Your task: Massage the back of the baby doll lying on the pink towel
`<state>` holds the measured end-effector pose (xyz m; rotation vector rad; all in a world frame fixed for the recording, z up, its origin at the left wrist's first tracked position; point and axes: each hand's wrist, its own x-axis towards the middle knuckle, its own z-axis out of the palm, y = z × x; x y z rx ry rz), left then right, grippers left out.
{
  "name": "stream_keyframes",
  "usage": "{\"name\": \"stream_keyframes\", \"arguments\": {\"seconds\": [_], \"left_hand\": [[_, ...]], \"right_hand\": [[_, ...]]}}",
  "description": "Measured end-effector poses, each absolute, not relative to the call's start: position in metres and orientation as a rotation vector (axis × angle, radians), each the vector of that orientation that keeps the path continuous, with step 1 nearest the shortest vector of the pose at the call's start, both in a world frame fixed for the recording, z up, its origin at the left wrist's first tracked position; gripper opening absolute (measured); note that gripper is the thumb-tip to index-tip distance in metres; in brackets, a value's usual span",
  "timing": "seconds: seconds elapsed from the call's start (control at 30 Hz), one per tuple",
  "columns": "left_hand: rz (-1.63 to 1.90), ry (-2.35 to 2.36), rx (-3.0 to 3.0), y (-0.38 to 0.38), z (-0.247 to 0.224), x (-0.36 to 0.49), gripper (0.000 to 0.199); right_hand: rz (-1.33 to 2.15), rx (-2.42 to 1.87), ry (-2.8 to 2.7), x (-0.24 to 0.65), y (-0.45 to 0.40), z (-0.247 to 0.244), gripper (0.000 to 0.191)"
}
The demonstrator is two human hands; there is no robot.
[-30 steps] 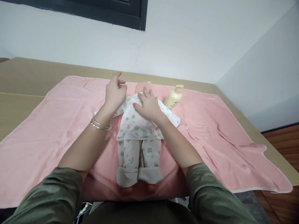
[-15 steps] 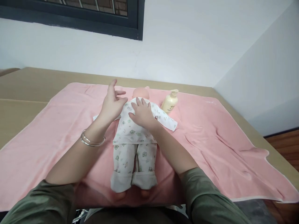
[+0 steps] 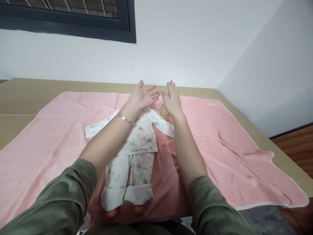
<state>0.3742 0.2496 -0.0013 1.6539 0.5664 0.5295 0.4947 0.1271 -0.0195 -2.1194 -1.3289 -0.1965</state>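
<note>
A baby doll in a white printed top (image 3: 140,137) and matching trousers (image 3: 143,166) lies on its front or back, which I cannot tell, with its sleeves spread. My left hand (image 3: 144,96), palm turned up and fingers spread, is over the doll's head end and hides the head. Beside it, my right hand (image 3: 172,99) has its fingers stretched out and holds nothing that I can see. Behind the right hand stands a cream pump bottle (image 3: 165,112), mostly covered by it. Whether that hand touches the bottle is unclear.
A pink blanket (image 3: 207,137) with a pale edge covers much of the wooden table (image 3: 36,86) and droops over the front. A white wall (image 3: 176,42) and a dark window frame (image 3: 127,23) rise behind the table.
My right hand has left the doll's back area and moved up and right to in front of the bottle. My left hand has shifted right and turned palm up. The view has swung slightly.
</note>
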Motion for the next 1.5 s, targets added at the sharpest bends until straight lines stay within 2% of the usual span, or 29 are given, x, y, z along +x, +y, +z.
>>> {"name": "stream_keyframes", "arguments": {"seconds": [0.23, 0.53, 0.87, 0.97, 1.1, 1.23, 1.33, 1.5], "left_hand": [[0.434, 0.52, 1.471, 0.243, -0.001, 0.405, 0.085], [0.28, 0.376, 0.594, 0.208, 0.012, 0.375, 0.074], [0.242, 0.4, 0.759, 0.202, 0.011, 0.264, 0.085], [0.282, 0.379, 0.75, 0.204, 0.012, 0.252, 0.082], [0.332, 0.311, 0.719, 0.199, 0.024, 0.245, 0.071], [0.398, 0.198, 0.706, 0.185, 0.047, 0.229, 0.07], [0.497, 0.206, 0.765, 0.18, 0.06, 0.204, 0.079], [0.631, 0.187, 0.951, 0.183, 0.064, 0.182, 0.085]], "right_hand": [[-0.219, -2.249, -1.334, 0.47, 0.13, -0.016, 0.068], [-0.256, -2.239, -1.329, 0.475, 0.132, -0.022, 0.069], [-0.337, -2.347, -1.27, 0.461, 0.132, -0.017, 0.064], [-0.427, -2.19, -1.343, 0.438, 0.127, -0.008, 0.064], [-0.296, -1.934, -1.564, 0.4, 0.121, -0.003, 0.061], [-0.249, -1.88, -1.693, 0.357, 0.116, -0.011, 0.072], [-0.294, -1.829, -1.808, 0.318, 0.105, -0.018, 0.082], [-0.381, -1.696, -2.032, 0.269, 0.078, -0.007, 0.102]]}}
